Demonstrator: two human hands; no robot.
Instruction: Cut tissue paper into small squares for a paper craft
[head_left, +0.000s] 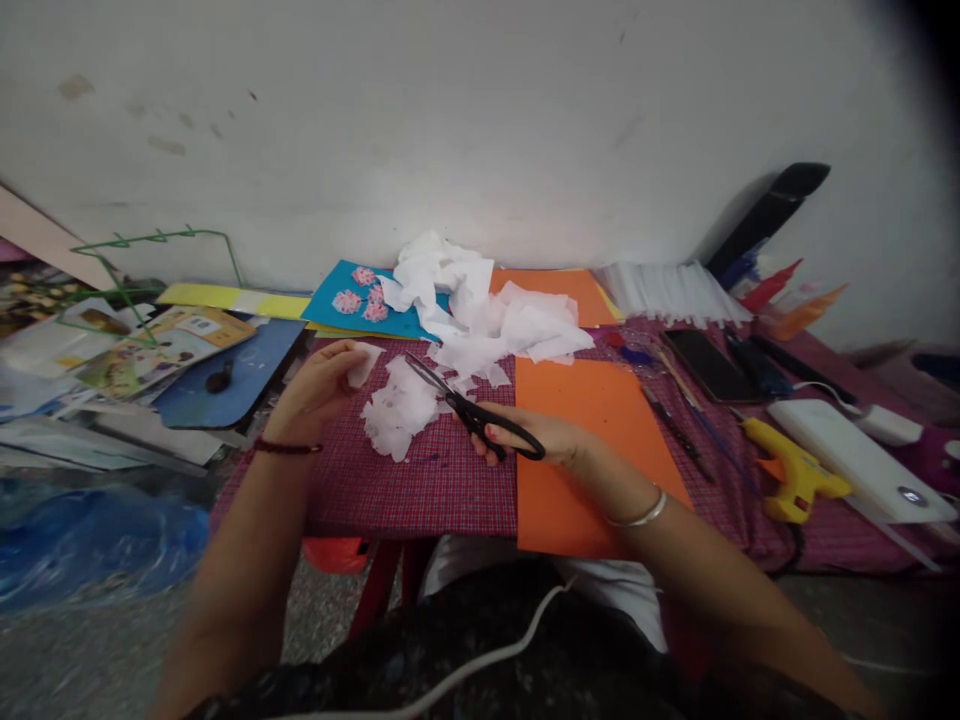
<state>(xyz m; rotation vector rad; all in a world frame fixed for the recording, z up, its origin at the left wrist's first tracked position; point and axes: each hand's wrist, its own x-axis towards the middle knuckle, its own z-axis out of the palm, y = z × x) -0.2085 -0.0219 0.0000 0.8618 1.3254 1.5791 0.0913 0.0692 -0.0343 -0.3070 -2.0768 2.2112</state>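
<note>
My left hand pinches a small folded piece of white tissue above the left side of a low table with a red checked cloth. My right hand grips black scissors by the handles; the blades are parted and point up and left toward a cut tissue piece lying on the cloth. A heap of crumpled white tissue lies behind the scissors.
An orange sheet lies under my right wrist. A blue card with pink flowers is at the back. To the right are a phone, a yellow glue gun and a white box. Books and papers pile up on the left.
</note>
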